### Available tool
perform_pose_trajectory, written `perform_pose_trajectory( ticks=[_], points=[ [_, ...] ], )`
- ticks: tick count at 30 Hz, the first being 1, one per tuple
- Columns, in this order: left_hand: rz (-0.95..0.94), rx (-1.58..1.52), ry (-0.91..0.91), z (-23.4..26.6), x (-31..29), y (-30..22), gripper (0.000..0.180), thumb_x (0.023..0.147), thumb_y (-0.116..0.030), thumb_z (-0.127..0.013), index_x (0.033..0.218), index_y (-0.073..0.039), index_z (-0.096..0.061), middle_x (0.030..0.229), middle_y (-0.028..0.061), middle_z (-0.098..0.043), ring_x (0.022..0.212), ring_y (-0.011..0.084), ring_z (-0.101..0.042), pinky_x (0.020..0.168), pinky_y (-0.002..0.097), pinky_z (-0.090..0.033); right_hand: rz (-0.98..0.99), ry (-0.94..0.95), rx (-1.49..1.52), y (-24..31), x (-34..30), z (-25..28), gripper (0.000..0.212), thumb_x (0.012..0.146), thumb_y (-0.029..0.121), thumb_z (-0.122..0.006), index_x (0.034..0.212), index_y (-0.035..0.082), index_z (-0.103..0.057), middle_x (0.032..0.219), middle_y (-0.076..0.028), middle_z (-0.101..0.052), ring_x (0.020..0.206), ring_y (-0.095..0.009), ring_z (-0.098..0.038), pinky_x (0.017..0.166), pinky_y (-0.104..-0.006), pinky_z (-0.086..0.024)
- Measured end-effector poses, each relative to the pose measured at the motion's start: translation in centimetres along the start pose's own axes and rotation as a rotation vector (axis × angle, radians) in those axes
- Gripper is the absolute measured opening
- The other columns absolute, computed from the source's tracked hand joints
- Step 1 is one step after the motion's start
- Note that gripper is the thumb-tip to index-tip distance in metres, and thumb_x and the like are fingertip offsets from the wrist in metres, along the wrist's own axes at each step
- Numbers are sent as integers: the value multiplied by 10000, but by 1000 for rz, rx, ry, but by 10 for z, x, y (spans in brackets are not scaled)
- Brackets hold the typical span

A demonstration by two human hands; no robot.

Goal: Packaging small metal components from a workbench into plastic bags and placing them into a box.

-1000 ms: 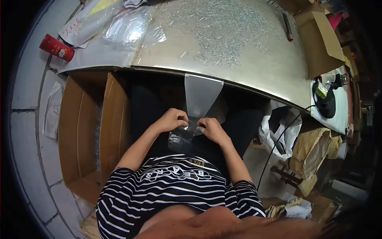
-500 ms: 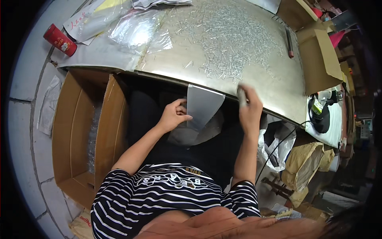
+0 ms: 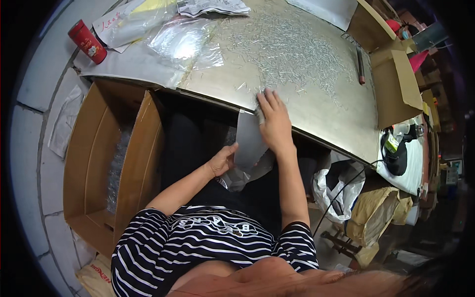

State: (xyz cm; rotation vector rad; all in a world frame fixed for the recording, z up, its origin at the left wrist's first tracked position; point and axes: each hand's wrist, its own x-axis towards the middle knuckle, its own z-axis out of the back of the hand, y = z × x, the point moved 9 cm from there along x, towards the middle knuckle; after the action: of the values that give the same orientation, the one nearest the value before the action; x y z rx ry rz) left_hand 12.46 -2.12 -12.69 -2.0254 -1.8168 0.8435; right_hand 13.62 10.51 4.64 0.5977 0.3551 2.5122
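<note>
My left hand (image 3: 223, 161) is closed on the side of a translucent grey plastic bag (image 3: 249, 141), which hangs at the table's front edge above my lap. Its lower part is crumpled and shiny, and what lies inside I cannot make out. My right hand (image 3: 274, 119) rests at that same edge beside the bag's top, fingers stretched out over the metal tabletop (image 3: 217, 81). Something grey shows at its thumb side, too unclear to name. Just beyond the fingertips, many small thin silvery metal pins or nails (image 3: 302, 57) lie scattered.
An open cardboard box (image 3: 141, 143) holding clear plastic stands at my left. Clear plastic bags (image 3: 183, 39), papers (image 3: 213, 7) and a red can (image 3: 87, 42) lie on the table's left. A dark bar (image 3: 360, 64) and cardboard box (image 3: 398, 84) are at right; a white bag (image 3: 336, 193) hangs below.
My right hand has moved left along the table edge to the bag's top and its fingers have straightened. My left hand has shifted slightly down and right; the bag has turned darker and tilted.
</note>
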Motion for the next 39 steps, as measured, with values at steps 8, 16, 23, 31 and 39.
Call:
perform_pose_trajectory(
  ticks=[8, 16, 23, 31, 39],
  points=[
    [255, -203, 214, 41, 0, 17, 759, 963, -593, -345, 1199, 96, -561, 1143, 191, -643, 1084, 273, -619, 998, 388, -453, -186, -157, 433, 12, -68, 70, 287, 849, -88, -537, 1116, -21, -621, 1192, -160, -628, 1148, -274, -589, 981, -314, -424],
    [108, -39, 351, -28, -23, 2, 528, 916, -182, -603, 1370, 11, -417, 1333, 179, -520, 1223, 269, -529, 1048, 403, -421, -276, -35, 546, 6, -117, 36, 307, 792, -125, -541, 1062, -15, -639, 1038, -164, -662, 975, -295, -656, 844, -322, -505],
    [170, 241, 71, 7, -19, 26, 470, 763, -3, -731, 1190, 17, -533, 1045, 99, -663, 932, 179, -669, 822, 311, -562, -20, 292, 449, 38, -127, -26, 371, 811, -57, -552, 1177, -11, -596, 1155, -215, -618, 1047, -365, -615, 916, -378, -484],
    [306, 254, -17, 55, -17, 66, 226, 889, -132, -647, 1068, 6, -637, 983, 86, -688, 885, 148, -674, 740, 267, -554, -185, 584, 488, 25, -134, -65, 296, 823, -32, -556, 1109, -18, -631, 972, -212, -675, 903, -316, -673, 812, -346, -509],
    [283, 293, 70, -26, -25, 13, 437, 971, -342, -538, 1176, 37, -608, 1046, 116, -672, 947, 185, -666, 817, 309, -556, -411, 340, 574, -11, -133, -33, 255, 780, 75, -706, 1003, -42, -669, 853, -133, -688, 781, -173, -648, 735, -311, -513]
  ],
)
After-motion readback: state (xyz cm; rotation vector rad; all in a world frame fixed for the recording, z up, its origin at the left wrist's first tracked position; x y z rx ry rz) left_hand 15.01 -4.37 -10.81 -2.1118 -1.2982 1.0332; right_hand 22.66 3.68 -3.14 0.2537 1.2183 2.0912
